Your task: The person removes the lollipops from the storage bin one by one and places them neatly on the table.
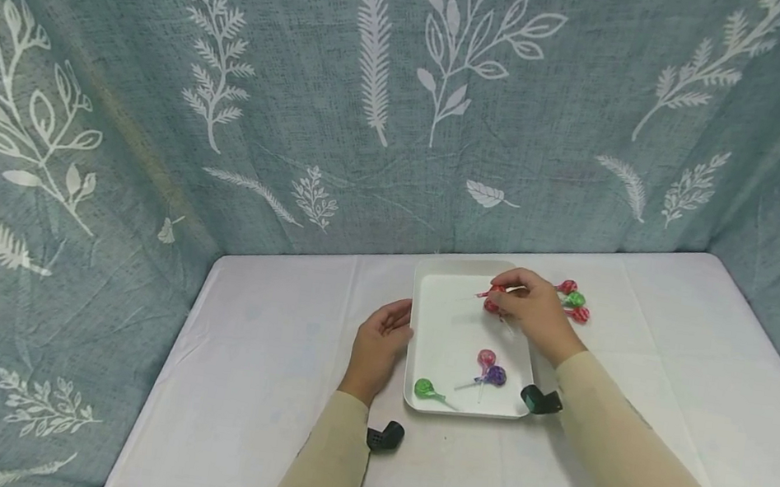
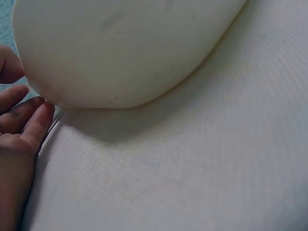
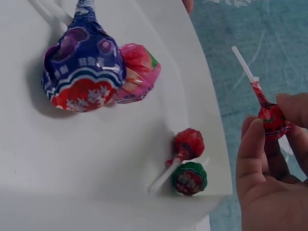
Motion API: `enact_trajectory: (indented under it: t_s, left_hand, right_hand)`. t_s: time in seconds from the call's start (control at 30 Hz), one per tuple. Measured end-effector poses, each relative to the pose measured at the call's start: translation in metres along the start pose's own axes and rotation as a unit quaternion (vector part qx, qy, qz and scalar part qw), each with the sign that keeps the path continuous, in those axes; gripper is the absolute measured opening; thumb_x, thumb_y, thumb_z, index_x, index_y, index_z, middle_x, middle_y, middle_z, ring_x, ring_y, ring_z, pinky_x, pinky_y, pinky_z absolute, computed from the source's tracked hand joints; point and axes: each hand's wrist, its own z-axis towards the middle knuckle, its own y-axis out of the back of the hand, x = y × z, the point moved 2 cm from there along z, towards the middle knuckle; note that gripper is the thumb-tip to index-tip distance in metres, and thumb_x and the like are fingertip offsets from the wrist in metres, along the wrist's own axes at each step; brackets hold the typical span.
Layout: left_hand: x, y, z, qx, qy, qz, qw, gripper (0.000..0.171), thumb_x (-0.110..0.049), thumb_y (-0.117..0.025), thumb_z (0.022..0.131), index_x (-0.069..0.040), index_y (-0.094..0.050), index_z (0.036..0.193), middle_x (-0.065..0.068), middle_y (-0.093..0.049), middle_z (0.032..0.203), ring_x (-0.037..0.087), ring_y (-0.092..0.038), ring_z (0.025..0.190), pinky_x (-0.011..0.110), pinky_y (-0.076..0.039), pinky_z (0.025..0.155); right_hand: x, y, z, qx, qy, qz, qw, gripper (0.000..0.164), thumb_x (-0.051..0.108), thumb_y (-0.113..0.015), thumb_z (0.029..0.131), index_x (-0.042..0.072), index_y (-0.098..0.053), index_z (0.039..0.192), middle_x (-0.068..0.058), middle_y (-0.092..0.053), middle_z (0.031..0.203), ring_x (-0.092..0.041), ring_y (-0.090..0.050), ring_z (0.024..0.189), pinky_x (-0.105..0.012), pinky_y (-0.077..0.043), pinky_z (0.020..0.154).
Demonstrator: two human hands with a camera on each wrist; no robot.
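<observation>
At the left, the left hand rests beside the white tray, its fingers loosely bent and its fingertips touching the outer side of the tray's left edge, not wrapped around anything. Within the tray, a green lollipop lies in the near left corner, its stick pointing right. Farther right, a pink lollipop and a purple lollipop lie close together with their sticks crossing. The held lollipop, wrapped in red, is up off the tray floor, over the tray's far part in the head view; the thumb and fingers of the right hand are together, pinching it by its round candy end, while its white stick juts free, toward the left in the head view. Below the grip, a loose red lollipop lies in the tray, just beside a small green-and-red lollipop. Past the tray's right edge, near the right hand, two red lollipops lie on the white tablecloth with a bright green lollipop between them.
</observation>
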Motion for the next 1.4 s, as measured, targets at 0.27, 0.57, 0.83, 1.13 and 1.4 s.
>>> enact_trajectory:
  t_s: [0.27, 0.57, 0.83, 1.13, 1.4]
  left_hand:
    - [0.0, 0.0, 0.001, -0.002, 0.0, 0.002, 1.0, 0.046, -0.005, -0.066, 0.101, -0.009, -0.066, 0.147, 0.003, -0.071, 0.139, 0.019, -0.065, 0.132, 0.03, -0.053, 0.111]
    - [0.001, 0.0, 0.0, -0.007, 0.0, 0.017, 0.9998, 0.046, -0.005, -0.067, 0.1, -0.009, -0.066, 0.146, 0.002, -0.071, 0.139, 0.019, -0.065, 0.131, 0.03, -0.053, 0.11]
    - [0.0, -0.001, 0.0, -0.01, 0.009, 0.017, 0.9998, 0.046, -0.005, -0.067, 0.1, -0.01, -0.067, 0.146, 0.004, -0.071, 0.139, 0.021, -0.065, 0.132, 0.033, -0.053, 0.111]
    - [0.001, -0.001, 0.001, -0.011, 0.007, 0.017, 0.9998, 0.045, -0.004, -0.068, 0.101, -0.01, -0.067, 0.146, 0.003, -0.071, 0.14, 0.02, -0.065, 0.132, 0.031, -0.053, 0.111]
    - [0.002, -0.001, 0.001, -0.012, 0.007, 0.01, 0.9998, 0.044, -0.004, -0.069, 0.101, -0.01, -0.067, 0.145, 0.003, -0.071, 0.139, 0.019, -0.065, 0.131, 0.031, -0.053, 0.111]
  right_hand:
    - [0.0, 0.011, -0.004, -0.009, 0.001, -0.002, 1.0, 0.035, 0.014, -0.071, 0.107, -0.007, -0.064, 0.133, -0.018, -0.067, 0.122, -0.042, -0.065, 0.112, -0.047, -0.058, 0.097]
    - [-0.004, 0.021, -0.011, -0.026, 0.0, -0.023, 0.999, 0.04, 0.02, -0.073, 0.107, -0.006, -0.064, 0.135, -0.018, -0.069, 0.124, -0.035, -0.067, 0.112, -0.033, -0.058, 0.092]
    - [-0.011, 0.025, -0.016, -0.026, -0.006, -0.02, 0.999, 0.041, 0.022, -0.071, 0.108, -0.005, -0.064, 0.138, -0.018, -0.067, 0.131, -0.035, -0.067, 0.116, -0.031, -0.061, 0.097]
    - [-0.019, 0.036, -0.026, -0.06, -0.003, -0.03, 0.998, 0.037, 0.016, -0.071, 0.107, -0.008, -0.066, 0.136, -0.022, -0.065, 0.131, -0.019, -0.069, 0.107, -0.03, -0.063, 0.093]
    - [-0.027, 0.043, -0.032, -0.068, -0.006, -0.016, 0.998, 0.036, 0.012, -0.07, 0.108, -0.01, -0.063, 0.135, -0.024, -0.063, 0.133, -0.014, -0.069, 0.103, -0.027, -0.063, 0.089]
